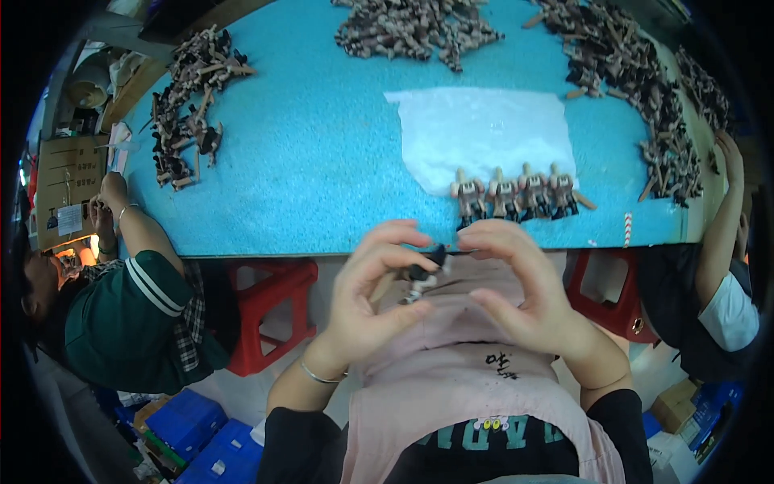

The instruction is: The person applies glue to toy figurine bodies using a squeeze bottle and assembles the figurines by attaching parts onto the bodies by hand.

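My left hand [372, 292] grips a small toy figure [422, 279] with dark and pale parts, tilted between thumb and fingers just off the table's near edge. My right hand [528, 284] is beside it, thumb and fingers curved apart, with nothing visible between them. Just beyond my hands, a row of similar brown, black and tan toy figures [505, 197] lies side by side, heads pointing away from me. They lie partly over the near edge of a thin white sheet [488, 129]. The finer details of the held figure are blurred.
The blue tabletop [314, 145] bears heaps of figures at the far middle [411, 31], left [189, 89] and right [629, 73]. A person in a green sleeve [121, 306] sits left, another person [717, 266] right. Red stools [274, 310] and blue crates [189, 419] stand below.
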